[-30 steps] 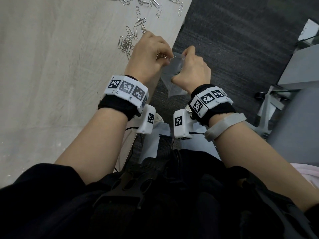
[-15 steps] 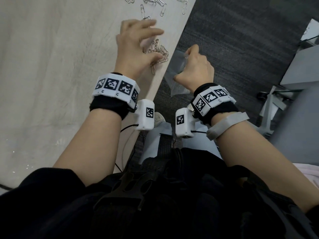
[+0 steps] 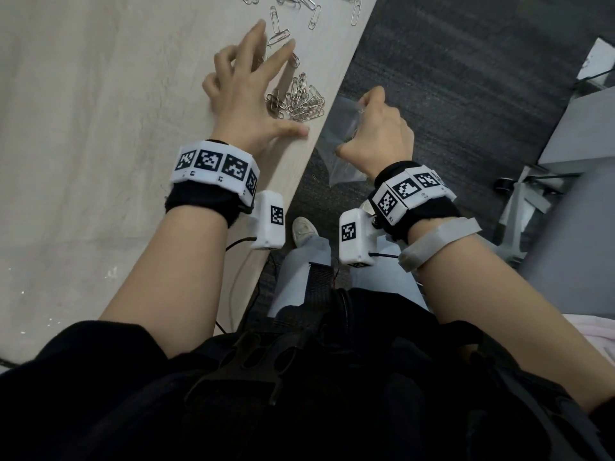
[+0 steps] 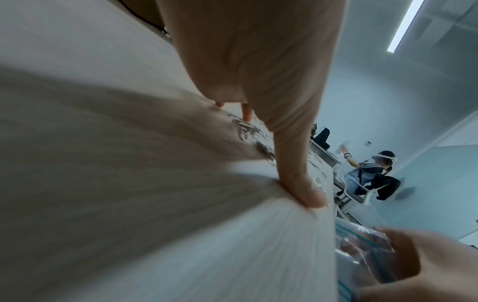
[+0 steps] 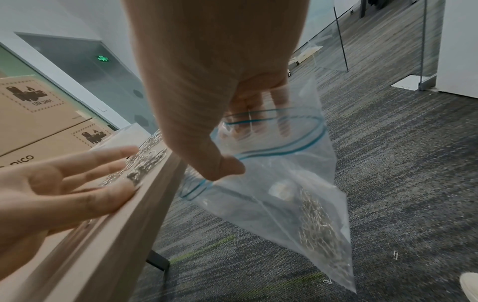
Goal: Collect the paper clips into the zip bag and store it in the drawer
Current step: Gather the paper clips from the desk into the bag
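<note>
Left hand: the left hand [image 3: 248, 104] has left the bag's mouth, where it was feeding clips in a second ago, and now lies spread over the table [image 3: 100, 128], thumb near the table's edge, fingers fanned across the heap. It holds nothing.

Right hand: the right hand [image 3: 379, 129] still grips the zip bag [image 5: 284, 183] off the table's edge, thumb outside one lip and fingers inside the other, so the mouth stays wide open.

Heap: a pile of paper clips [image 3: 299, 99] sits by the table's edge, just under the left fingertips and closer to the edge than half a second ago.

Stragglers: loose clips [image 3: 312, 15] lie further along the table from the heap, away from the person.

Bag contents: a clump of clips already in the bag [image 5: 318, 224] has settled toward its lower corner, below the table's edge.

On the floor: a dropped clip [image 5: 395, 255] and perhaps one more lie on the carpet [image 3: 466, 78] below the table's edge.

Meaning: one batch appears to have gone in; the left hand is likely raking the next toward the open bag.

Remaining: heap, stragglers and fallen clips still to collect; the bag is unsealed; no drawer is in view.
</note>
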The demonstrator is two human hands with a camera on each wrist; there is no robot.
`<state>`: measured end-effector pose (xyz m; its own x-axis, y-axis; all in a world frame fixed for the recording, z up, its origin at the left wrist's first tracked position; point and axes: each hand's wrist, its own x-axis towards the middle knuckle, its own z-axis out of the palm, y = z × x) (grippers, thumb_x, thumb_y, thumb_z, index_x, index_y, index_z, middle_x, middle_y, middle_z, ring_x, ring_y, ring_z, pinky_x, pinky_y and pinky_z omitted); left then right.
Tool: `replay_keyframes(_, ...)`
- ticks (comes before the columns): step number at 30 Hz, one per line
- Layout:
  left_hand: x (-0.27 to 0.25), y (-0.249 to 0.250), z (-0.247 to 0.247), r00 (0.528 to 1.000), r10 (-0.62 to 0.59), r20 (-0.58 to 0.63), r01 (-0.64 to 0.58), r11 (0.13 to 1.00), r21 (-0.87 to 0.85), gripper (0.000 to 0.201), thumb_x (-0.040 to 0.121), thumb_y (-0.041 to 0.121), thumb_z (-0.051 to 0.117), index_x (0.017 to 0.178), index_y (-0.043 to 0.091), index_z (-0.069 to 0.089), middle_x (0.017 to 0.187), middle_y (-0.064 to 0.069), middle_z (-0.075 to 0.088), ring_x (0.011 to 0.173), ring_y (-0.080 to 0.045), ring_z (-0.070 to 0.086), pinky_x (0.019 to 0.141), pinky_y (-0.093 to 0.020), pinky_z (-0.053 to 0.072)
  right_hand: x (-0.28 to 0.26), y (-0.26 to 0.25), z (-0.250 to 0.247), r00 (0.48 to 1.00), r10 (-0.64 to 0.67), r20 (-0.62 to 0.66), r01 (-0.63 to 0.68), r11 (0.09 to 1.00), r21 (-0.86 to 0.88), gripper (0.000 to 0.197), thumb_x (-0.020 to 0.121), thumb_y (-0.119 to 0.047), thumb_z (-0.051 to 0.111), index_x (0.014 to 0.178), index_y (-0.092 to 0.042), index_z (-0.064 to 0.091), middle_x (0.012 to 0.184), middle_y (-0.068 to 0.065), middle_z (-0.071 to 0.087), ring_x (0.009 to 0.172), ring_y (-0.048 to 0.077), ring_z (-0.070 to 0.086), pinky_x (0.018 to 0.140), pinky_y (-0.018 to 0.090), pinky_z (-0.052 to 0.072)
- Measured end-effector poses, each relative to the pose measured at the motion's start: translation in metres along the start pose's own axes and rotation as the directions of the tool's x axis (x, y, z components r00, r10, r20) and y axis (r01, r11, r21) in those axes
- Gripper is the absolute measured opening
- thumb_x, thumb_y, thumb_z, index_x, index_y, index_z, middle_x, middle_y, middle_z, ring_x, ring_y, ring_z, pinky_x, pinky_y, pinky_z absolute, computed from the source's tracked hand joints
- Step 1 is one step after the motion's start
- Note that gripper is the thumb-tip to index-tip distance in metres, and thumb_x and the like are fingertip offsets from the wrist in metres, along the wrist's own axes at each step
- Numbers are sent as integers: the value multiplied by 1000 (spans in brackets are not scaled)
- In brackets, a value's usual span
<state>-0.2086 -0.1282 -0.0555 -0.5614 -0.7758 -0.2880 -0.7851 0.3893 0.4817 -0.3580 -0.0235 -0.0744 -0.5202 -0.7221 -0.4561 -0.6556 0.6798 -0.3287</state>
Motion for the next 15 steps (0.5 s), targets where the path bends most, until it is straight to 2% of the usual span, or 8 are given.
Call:
replay_keyframes(4, 12, 6, 1, 998, 14, -54, -15, 1000, -10, 91, 54, 61, 75, 135, 35, 43, 144, 6, 34, 124, -27, 30, 100, -35, 31, 1, 1, 1, 1000, 2, -8, -2, 1000, 6, 54, 75, -15, 69, 122, -10, 41, 111, 8, 63, 102, 31, 62, 74, 34, 41)
replay_keyframes(7, 16, 10, 3, 995, 40, -94, -47, 996, -75, 73, 55, 53, 79, 121, 30, 58, 131, 3, 45, 119, -26, 36, 96, -33, 39, 1, 1, 2, 1000, 3, -11, -3, 1000, 8, 54, 75, -16, 69, 122, -11, 41, 112, 8, 63, 103, 31, 61, 75, 34, 42)
replay_keyframes(12, 15, 13, 6, 993, 68, -100, -81, 988, -130, 47, 61, 42, 80, 105, 31, 68, 122, 2, 50, 115, -21, 40, 84, -24, 39, 2, 1, 2, 1000, 4, -6, -4, 1000, 9, 55, 75, -17, 70, 122, -11, 42, 113, 9, 63, 105, 31, 61, 74, 34, 42)
replay_keyframes(15, 14, 14, 6, 993, 88, -84, -99, 985, -142, 42, 65, 37, 79, 106, 33, 68, 121, 3, 52, 114, -20, 41, 87, -27, 41, 1, 1, 1, 1000, 3, -4, -3, 1000, 7, 55, 75, -17, 70, 122, -10, 42, 113, 9, 63, 105, 32, 61, 73, 34, 41)
